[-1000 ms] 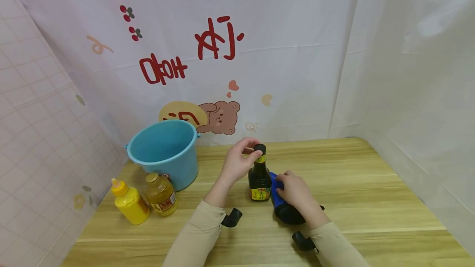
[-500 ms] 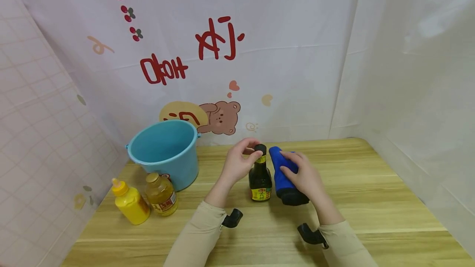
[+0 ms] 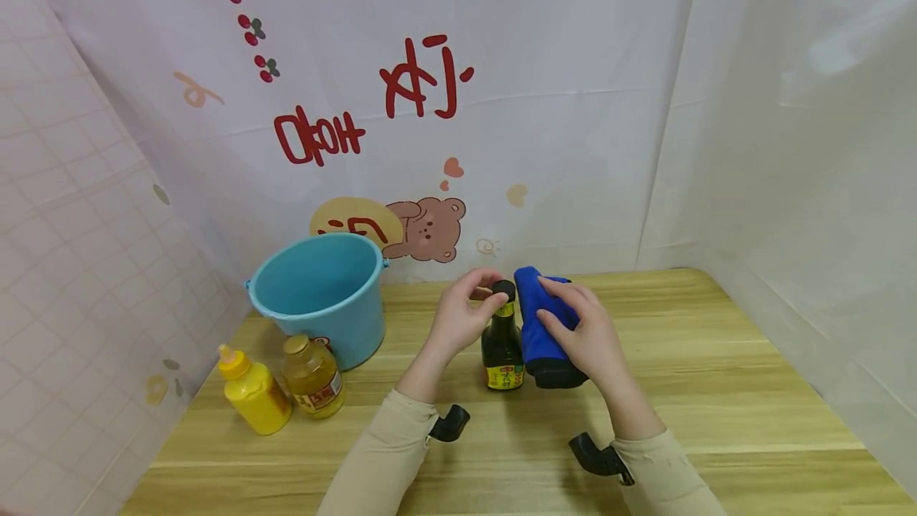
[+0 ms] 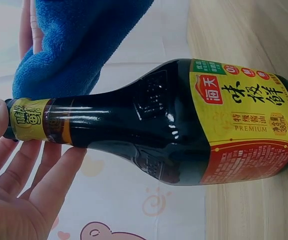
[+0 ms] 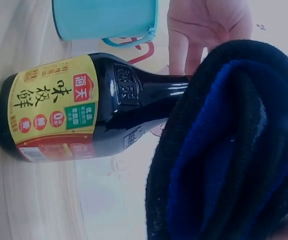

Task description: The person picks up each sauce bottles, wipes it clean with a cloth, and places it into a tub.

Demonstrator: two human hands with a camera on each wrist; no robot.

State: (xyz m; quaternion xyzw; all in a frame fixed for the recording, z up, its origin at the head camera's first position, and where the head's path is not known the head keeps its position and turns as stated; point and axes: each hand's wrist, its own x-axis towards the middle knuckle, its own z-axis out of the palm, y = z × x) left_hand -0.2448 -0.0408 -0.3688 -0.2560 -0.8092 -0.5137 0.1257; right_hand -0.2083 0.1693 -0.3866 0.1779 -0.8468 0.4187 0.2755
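A dark soy sauce bottle [image 3: 503, 349] with a black cap and yellow label stands upright on the table. My left hand [image 3: 462, 313] grips it at the cap and neck; in the left wrist view the thumb is on the cap, with fingers along the neck [image 4: 78, 120]. My right hand [image 3: 589, 334] holds a folded blue towel [image 3: 536, 321] with black trim, raised just right of the bottle. In the left wrist view the towel's fuzzy fabric [image 4: 78, 45] lies close against the neck; whether it touches is unclear. The folded black-edged end [image 5: 159, 165] fills much of the right wrist view.
On the left of the wooden table [image 3: 680, 388] stand a light blue bucket [image 3: 351, 317], a jar of amber liquid [image 3: 313, 377] and a yellow squeeze bottle [image 3: 258, 398]. A white printed sheet [image 3: 559, 102] hangs behind the table.
My right hand has lifted the blue towel off the table and brought it up beside the bottle's neck. The left hand and the bottle have stayed in place.
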